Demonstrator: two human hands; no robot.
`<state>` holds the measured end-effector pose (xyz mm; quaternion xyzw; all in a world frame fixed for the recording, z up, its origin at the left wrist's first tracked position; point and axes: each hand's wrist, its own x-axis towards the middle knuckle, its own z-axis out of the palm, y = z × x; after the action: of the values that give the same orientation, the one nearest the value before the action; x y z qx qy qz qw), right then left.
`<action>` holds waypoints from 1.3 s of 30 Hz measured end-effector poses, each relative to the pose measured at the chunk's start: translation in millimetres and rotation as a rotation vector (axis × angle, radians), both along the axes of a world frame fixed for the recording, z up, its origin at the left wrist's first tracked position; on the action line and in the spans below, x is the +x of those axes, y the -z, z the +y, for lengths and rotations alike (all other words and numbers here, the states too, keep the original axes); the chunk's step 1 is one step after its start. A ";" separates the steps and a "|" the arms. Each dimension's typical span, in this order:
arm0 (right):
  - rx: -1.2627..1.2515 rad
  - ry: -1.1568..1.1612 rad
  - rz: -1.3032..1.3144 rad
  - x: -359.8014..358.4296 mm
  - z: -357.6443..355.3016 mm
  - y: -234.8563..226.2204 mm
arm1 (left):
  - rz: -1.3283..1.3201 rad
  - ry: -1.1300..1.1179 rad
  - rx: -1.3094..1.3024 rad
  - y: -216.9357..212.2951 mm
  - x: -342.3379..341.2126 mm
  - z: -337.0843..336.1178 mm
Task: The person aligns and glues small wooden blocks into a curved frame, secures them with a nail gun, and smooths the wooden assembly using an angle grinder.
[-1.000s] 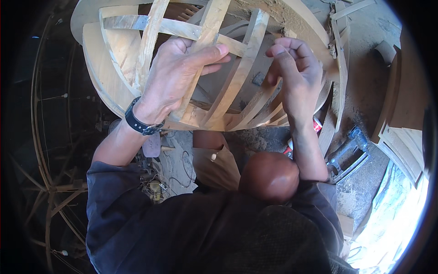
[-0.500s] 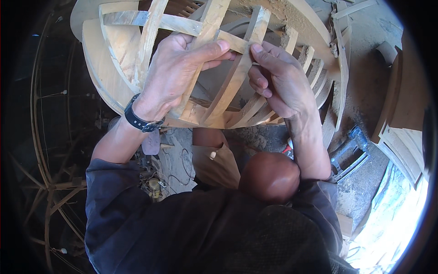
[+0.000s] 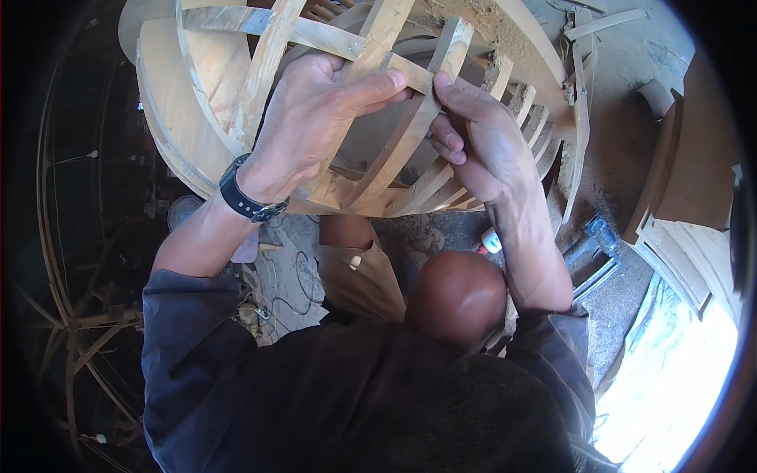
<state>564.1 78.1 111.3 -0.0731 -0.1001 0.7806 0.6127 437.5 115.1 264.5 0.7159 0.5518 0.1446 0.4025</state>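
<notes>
Near, at 6 o'clock: dark blue sleeves, bare knee [image 3: 457, 296]. Left hand [image 3: 311, 118], black wristwatch [image 3: 246, 197] on its wrist, grip pinching a pale wooden cross slat [image 3: 315, 33] between thumb and fingers. Right hand [image 3: 481, 142] at 1 o'clock, fingers curled closed around the same slat's end. Beyond, at 12 o'clock: curved pale wooden slatted frame [image 3: 197, 87], both hands on it.

right hand [image 3: 481, 146] now across to the left hand's thumb, fingers [image 3: 448, 140] seemingly curled beside the cross slat [image 3: 315, 35]
</notes>
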 end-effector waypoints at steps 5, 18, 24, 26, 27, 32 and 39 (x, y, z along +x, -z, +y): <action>-0.011 -0.003 -0.018 0.5 -0.2 -2.7 | 0.025 0.025 -0.016 -2.8 0.0 0.2; 0.009 0.011 0.044 0.7 -0.9 5.8 | 0.103 -0.016 -0.058 -9.6 8.2 -1.7; 0.031 0.057 0.131 -2.1 -4.1 12.0 | 0.108 -0.077 -0.022 -5.1 13.1 -4.6; 0.023 0.056 0.131 -0.6 -6.2 12.2 | 0.113 -0.080 -0.020 -4.3 13.6 -4.4; 0.022 0.093 0.073 1.8 -9.7 13.1 | 0.113 -0.086 -0.018 -3.7 13.8 -4.1; -0.006 0.419 -0.304 25.0 -37.1 25.9 | 0.130 -0.035 -0.040 -6.5 10.3 -0.2; -0.264 0.437 -0.737 78.9 -85.0 107.3 | 0.070 0.023 -0.089 -6.6 4.0 4.1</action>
<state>642.9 -6.9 4.0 -0.4434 -0.1933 0.5608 0.6719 441.5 119.2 271.1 0.7081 0.5634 0.0901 0.4159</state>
